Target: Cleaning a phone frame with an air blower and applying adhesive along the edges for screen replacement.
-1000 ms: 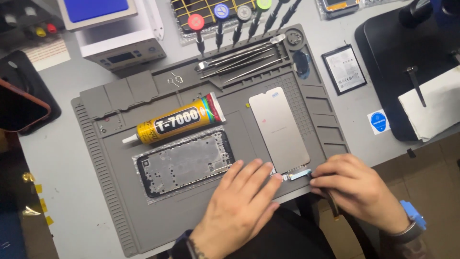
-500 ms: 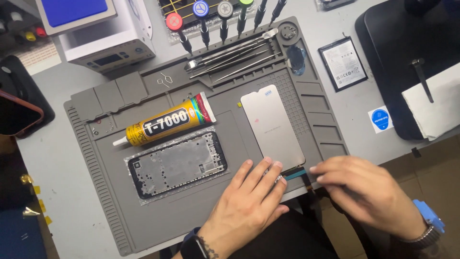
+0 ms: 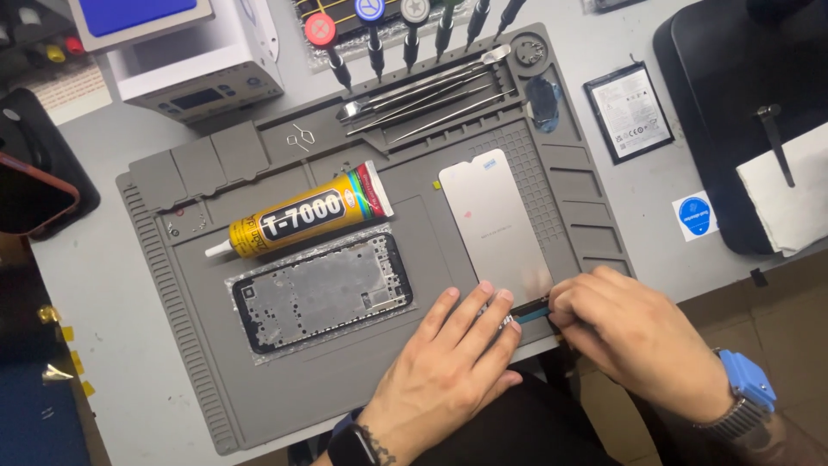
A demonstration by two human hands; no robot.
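On the grey mat (image 3: 172, 285), the left hand (image 3: 448, 371) is lying flat, fingers spread, fingertips touching the bottom edge of a phone screen panel (image 3: 496, 224). Just beside it, the right hand (image 3: 634, 332) is pinching a thin blue-tipped tool (image 3: 530, 312) against that same edge. A glue tube (image 3: 302, 216) and phone frame (image 3: 323, 289) are lying to the left.

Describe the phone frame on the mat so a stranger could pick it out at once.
Start at the large grey silicone work mat covering the table. Below the yellow glue tube, left of the person's left hand, lies the black-rimmed phone frame on clear film. Unlike the smooth pale screen panel to its right, it shows bare silver metal with cut-outs.
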